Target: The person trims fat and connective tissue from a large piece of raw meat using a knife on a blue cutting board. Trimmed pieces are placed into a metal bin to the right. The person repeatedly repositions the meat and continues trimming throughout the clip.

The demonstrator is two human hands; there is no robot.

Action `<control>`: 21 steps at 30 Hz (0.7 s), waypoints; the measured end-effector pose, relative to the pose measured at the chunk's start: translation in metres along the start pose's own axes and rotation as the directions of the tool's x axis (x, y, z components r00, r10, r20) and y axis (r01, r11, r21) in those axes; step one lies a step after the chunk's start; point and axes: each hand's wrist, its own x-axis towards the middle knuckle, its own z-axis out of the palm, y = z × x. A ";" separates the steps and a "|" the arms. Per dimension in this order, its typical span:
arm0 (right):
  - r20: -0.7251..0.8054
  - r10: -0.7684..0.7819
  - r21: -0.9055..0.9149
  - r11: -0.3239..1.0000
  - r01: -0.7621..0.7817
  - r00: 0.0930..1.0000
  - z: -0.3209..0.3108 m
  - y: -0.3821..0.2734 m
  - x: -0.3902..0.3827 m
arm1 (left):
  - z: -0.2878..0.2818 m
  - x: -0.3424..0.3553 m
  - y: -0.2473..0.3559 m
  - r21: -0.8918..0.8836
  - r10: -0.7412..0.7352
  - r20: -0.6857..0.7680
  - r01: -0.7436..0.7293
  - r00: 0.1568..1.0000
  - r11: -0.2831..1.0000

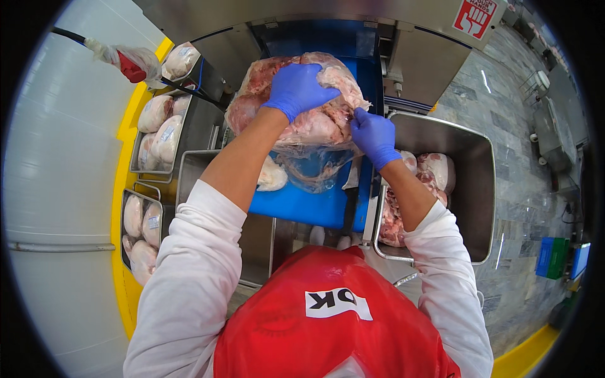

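Two gloved hands on one large cut of meat

Nearest, a smooth, glossy red apron sits between loose white cloth sleeves. Beyond it, a dark-handled tool, perhaps a knife, lies along the right side of the flat blue work surface; reaching hands do best to pass clear of it. Thin clear film, crumpled and shiny, spreads beside a small pale piece.

Past the film, the large cut of meat rests on the blue surface under both hands: lumpy and moist-looking, dark red in places, pale and fatty in others. The left hand lies half-open over its top, not closed around it; a broad, firm palm should steady the weight. The right hand is curled tight, pinching the loose right edge; whether skin or film is there cannot be told. A low, slow pull would probably tear less than a jerk.

To the right stands a deep steel bin holding pink meat chunks; to the left, rounded wrapped pieces fill trays. Farther off spreads grey, streaked flooring.
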 end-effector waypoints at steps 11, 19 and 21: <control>-0.078 0.015 0.093 0.996 -0.008 0.997 0.006 -0.020 -0.021 | -0.016 0.025 -0.020 -0.117 0.078 0.225 -0.052 0.971 0.992; -0.192 0.072 0.276 0.961 -0.017 0.979 0.007 -0.049 -0.061 | -0.037 -0.001 -0.013 -0.254 0.113 0.309 -0.033 0.944 0.967; -0.105 0.152 0.348 0.931 -0.107 0.983 0.006 -0.060 -0.077 | -0.042 -0.014 -0.009 -0.303 0.039 0.340 0.071 0.940 0.950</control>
